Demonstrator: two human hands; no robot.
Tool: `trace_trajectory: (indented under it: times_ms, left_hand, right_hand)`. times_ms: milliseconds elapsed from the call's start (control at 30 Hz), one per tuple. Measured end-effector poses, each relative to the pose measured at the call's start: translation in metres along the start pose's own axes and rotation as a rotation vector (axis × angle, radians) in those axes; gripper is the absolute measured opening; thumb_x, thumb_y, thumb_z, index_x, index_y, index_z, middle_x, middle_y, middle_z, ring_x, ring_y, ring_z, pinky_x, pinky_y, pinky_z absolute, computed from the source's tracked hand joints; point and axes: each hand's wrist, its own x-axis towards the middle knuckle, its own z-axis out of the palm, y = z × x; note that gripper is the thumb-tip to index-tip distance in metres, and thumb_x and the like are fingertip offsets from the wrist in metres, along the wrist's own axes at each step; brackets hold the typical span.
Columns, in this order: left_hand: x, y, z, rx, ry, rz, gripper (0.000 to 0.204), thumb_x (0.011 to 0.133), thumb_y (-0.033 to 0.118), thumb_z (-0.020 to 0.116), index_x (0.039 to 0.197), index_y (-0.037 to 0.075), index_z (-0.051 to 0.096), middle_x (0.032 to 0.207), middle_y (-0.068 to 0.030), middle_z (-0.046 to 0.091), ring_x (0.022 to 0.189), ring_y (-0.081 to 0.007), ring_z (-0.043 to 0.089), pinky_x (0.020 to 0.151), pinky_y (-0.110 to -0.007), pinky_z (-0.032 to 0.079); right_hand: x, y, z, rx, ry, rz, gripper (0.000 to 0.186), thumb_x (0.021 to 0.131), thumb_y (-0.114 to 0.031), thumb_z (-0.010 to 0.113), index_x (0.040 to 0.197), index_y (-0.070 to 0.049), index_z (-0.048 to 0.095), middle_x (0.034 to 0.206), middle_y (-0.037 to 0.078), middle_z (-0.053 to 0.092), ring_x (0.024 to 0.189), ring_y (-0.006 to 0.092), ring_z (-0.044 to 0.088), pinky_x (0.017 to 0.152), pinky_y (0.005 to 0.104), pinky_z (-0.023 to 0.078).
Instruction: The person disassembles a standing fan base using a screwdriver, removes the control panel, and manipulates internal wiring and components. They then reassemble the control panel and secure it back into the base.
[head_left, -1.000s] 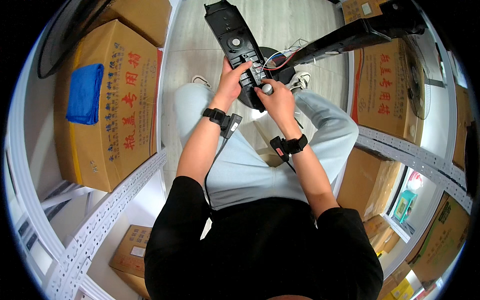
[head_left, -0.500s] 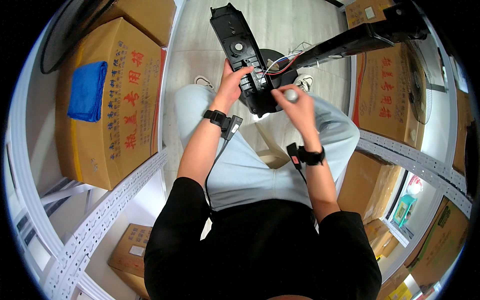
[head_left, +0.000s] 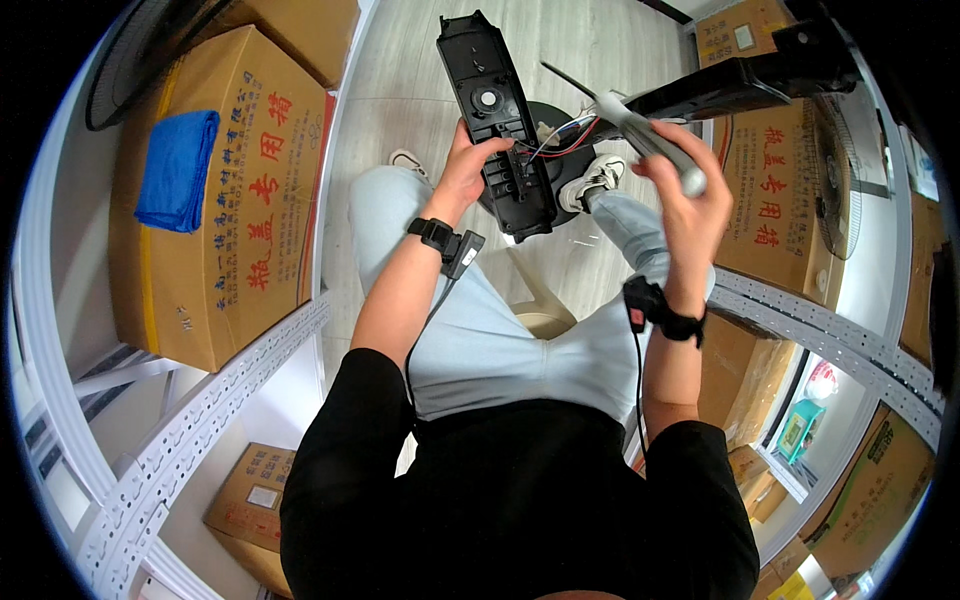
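My left hand [head_left: 467, 172] grips the left edge of a long black plastic housing [head_left: 508, 205], thumb laid across its inner face. Inside the housing are moulded ribs and a round light-coloured disc. Thin red, white and blue wires [head_left: 572, 137] run from the housing toward a long black stand column [head_left: 700, 88]. To the right, clear of the housing, my right hand [head_left: 690, 195] holds a screwdriver [head_left: 645, 137] by its grey handle. Its dark shaft points up and to the left. Below the wires lies a round black base [head_left: 548, 125], partly covered by the housing.
Large cardboard boxes [head_left: 235, 200] stand on the left metal shelf [head_left: 200, 430], a blue cloth [head_left: 178, 170] draped over one. More boxes [head_left: 775, 190] fill the right shelving. Fan grilles [head_left: 842, 180] show at the right and upper left. My shoe [head_left: 592, 183] rests beside the base.
My right hand has moved from the housing's lower right edge outward to the right, bringing the screwdriver into full view. The housing has shifted slightly right, still in my left hand.
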Motion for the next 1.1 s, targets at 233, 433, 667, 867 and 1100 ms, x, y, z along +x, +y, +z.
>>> trace_trajectory:
  times_ms: [233,433,667,867,1100]
  left_hand:
    - [0.0,0.001,0.005,-0.013,-0.032,-0.03,0.052,0.079,-0.012,0.067,0.123,0.003,0.043,0.113,-0.0096,0.061,0.101,-0.0212,0.065,0.087,-0.036,0.056]
    - [-0.004,0.0,0.006,0.009,-0.025,-0.003,0.055,0.08,-0.009,0.067,0.127,0.002,0.042,0.116,-0.0091,0.06,0.106,-0.0195,0.063,0.09,-0.035,0.055]
    - [-0.001,-0.001,0.004,0.02,-0.013,0.022,0.056,0.078,-0.01,0.068,0.126,0.003,0.042,0.117,-0.0091,0.059,0.107,-0.0204,0.062,0.091,-0.036,0.053]
    - [-0.002,0.004,0.01,0.053,0.011,0.19,0.094,0.08,-0.012,0.066,0.154,0.016,0.016,0.133,-0.0111,0.05,0.113,-0.0218,0.059,0.095,-0.037,0.052]
    - [-0.009,0.018,0.016,0.052,-0.069,0.223,0.112,0.082,-0.015,0.062,0.159,0.031,-0.006,0.142,-0.0095,0.045,0.11,-0.0187,0.06,0.088,-0.036,0.056]
  right_hand:
    - [0.025,0.047,0.087,-0.089,0.01,-0.069,0.028,0.08,-0.022,0.082,0.102,-0.005,0.074,0.101,0.011,0.071,0.093,0.0243,0.068,0.083,0.0334,0.052]
    - [0.03,0.063,0.11,-0.11,0.033,-0.06,0.029,0.08,-0.024,0.082,0.101,-0.007,0.074,0.098,0.012,0.071,0.089,0.025,0.068,0.08,0.0337,0.053]
    - [0.026,0.062,0.102,-0.029,0.068,0.011,0.024,0.083,-0.02,0.08,0.102,-0.006,0.074,0.098,0.011,0.071,0.088,0.0225,0.069,0.076,0.0324,0.054]
    - [0.003,0.042,0.065,0.29,0.053,0.217,0.021,0.09,-0.008,0.071,0.109,-0.001,0.07,0.101,0.009,0.068,0.082,0.0174,0.07,0.069,0.0274,0.057]
    - [-0.033,0.034,0.028,0.359,0.06,0.352,0.027,0.098,-0.018,0.062,0.117,0.001,0.065,0.098,0.012,0.068,0.075,0.0186,0.069,0.068,0.0294,0.057]
